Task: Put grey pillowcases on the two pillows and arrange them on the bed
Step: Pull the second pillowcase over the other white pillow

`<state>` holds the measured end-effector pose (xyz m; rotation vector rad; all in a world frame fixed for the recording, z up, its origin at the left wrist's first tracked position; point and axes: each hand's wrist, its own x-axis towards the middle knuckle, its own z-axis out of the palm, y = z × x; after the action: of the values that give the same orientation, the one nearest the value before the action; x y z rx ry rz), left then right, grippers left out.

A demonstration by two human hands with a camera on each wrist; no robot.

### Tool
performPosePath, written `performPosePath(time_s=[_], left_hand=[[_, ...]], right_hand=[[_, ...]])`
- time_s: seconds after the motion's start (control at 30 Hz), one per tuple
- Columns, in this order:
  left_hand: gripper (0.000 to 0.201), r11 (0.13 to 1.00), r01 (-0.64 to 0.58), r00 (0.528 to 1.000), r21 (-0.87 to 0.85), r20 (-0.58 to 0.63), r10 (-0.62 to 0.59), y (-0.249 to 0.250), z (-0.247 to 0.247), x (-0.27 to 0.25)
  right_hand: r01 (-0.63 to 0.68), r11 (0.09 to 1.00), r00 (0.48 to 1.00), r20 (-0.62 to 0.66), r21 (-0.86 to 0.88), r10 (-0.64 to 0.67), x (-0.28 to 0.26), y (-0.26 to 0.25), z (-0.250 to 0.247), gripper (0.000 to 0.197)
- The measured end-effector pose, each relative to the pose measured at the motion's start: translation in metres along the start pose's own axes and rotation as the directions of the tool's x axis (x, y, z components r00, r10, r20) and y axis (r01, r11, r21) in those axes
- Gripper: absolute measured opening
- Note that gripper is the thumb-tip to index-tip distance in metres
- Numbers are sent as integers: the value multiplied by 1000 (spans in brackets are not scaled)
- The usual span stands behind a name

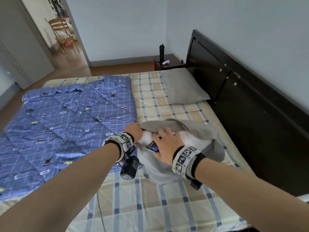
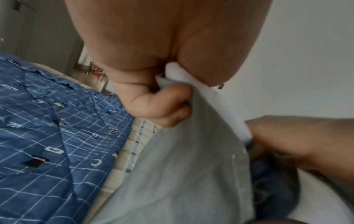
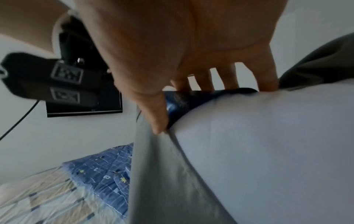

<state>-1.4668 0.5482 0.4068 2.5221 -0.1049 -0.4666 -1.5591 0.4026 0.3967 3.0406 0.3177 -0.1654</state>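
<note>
— Head view first: what is the left hand (image 1: 135, 131) doing?
— It is clenching the bunched rim of the grey pillowcase (image 1: 197, 129), fingers (image 2: 172, 97) curled round the cloth, as the left wrist view is confirming.
— And the right hand (image 1: 164, 144)?
— It is pressing on the white pillow (image 1: 187, 139) at the case's mouth, thumb (image 3: 153, 112) pinching the grey hem against it. A dark blue item is sitting under the fingers; the blur is leaving it unidentifiable.
— Where is the pillow lying?
— It is resting on the checked sheet (image 1: 150, 206) near the bed's head end, half inside the case, just beside the blue quilt (image 1: 66, 114).
— The other pillow?
— A grey-cased pillow (image 1: 182, 86) is lying at the far head corner, against the dark headboard (image 1: 242, 97).
</note>
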Motion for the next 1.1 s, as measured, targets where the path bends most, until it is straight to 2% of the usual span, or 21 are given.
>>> performPosePath(time_s=[0.17,0.27,0.37,0.43,0.5,0.57,0.63,0.7,0.77,0.87,0.93,1.0,1.1], left_hand=[[16,982,8,1000,-190,-18,-12,3,-10,-8],[30,936,-37,997,-350,-77,10,17,-33,-3],[31,893,-94,992,-440,-117,46,38,-57,2],[30,898,-126,988,-421,-134,76,44,-60,3],[27,916,-146,988,-375,-109,113,42,-52,2],[17,944,-157,987,-291,-66,144,35,-38,1],[8,962,-168,985,-213,-61,159,27,-29,4],[4,970,-170,985,-171,-56,163,24,-24,4],[9,977,-168,986,-129,-32,165,23,-20,4],[16,983,-174,985,-64,-22,173,24,-16,5],[16,985,-163,986,-55,-35,161,24,-13,7],[16,988,-134,991,-70,-33,132,22,-11,8],[24,991,-76,997,-113,-1,76,18,-6,9]], right_hand=[[-114,992,993,37,-51,116,11,-4,13,52],[-166,984,970,168,-57,173,12,3,24,57],[-138,987,949,275,-79,155,6,-1,33,70],[-144,988,927,342,-54,153,10,-4,32,79],[-203,976,923,350,78,164,19,2,20,74],[-223,945,956,244,238,164,25,23,-2,56],[-245,925,969,113,291,221,25,52,-23,42],[-347,890,932,1,297,363,17,81,-35,35],[-487,839,862,-24,245,507,5,107,-35,38],[-658,729,750,79,188,657,-15,132,-30,45],[-712,669,698,111,215,707,-19,144,-25,35],[-729,638,680,155,248,716,-22,151,-23,27],[-668,687,739,149,285,657,-20,153,-21,31]])
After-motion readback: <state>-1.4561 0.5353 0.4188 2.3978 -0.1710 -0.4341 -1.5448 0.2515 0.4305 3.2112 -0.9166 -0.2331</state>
